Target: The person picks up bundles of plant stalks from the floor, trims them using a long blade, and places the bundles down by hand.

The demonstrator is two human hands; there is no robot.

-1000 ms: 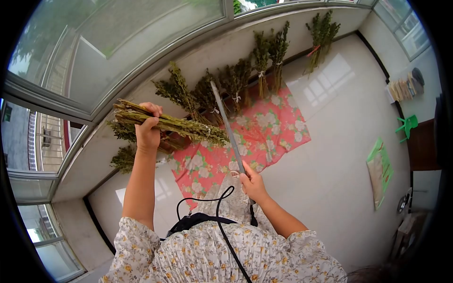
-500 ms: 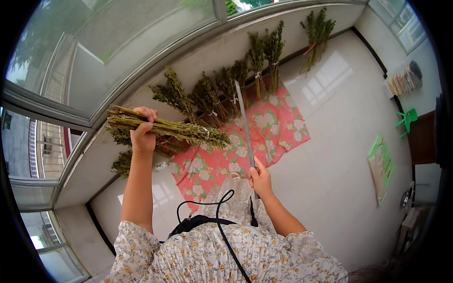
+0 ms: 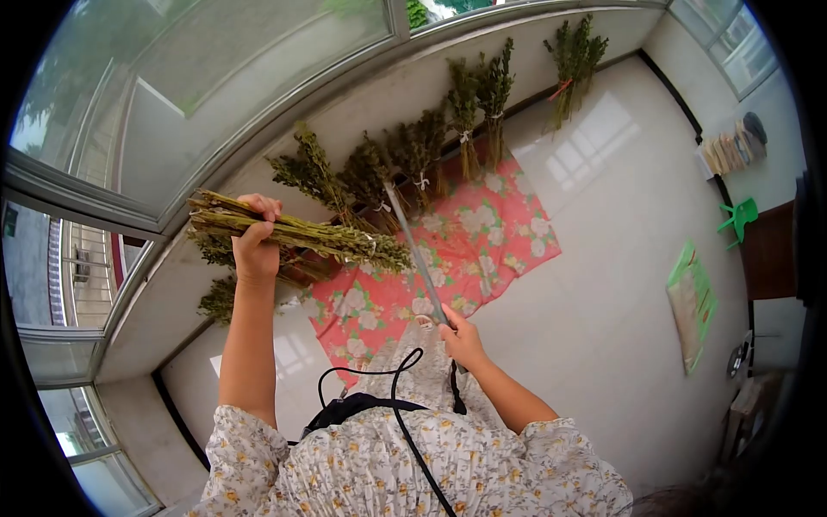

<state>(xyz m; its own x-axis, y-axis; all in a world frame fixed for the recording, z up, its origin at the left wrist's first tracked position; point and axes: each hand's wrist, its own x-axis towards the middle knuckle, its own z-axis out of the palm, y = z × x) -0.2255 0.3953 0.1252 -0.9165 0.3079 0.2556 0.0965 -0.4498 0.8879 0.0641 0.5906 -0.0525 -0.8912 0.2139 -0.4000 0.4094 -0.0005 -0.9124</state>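
Note:
My left hand [image 3: 258,239] is closed around a bundle of dried plant stalks [image 3: 332,239], raised at the left. Its cut stems point left and its leafy tips point right, with a white tie near the leafy end. Low in front of my body, my right hand [image 3: 464,341] grips the near end of a long grey stick [image 3: 417,257]. The stick slants up and left, apart from the held bundle. Its far tip overlaps the row of standing bundles in view; I cannot tell whether it touches them.
Several tied plant bundles [image 3: 465,112] lean along the wall under the windows. A red floral cloth [image 3: 521,246] covers part of the shiny tiled floor [image 3: 594,284]. To the right are a green stool [image 3: 738,221] and a green-edged bag [image 3: 692,306]. A black cable [image 3: 405,366] hangs before me.
The stick has swung left, its far tip moving toward the held bundle's side. My right hand has shifted slightly left. My left hand keeps its grip on the bundle, almost unmoved.

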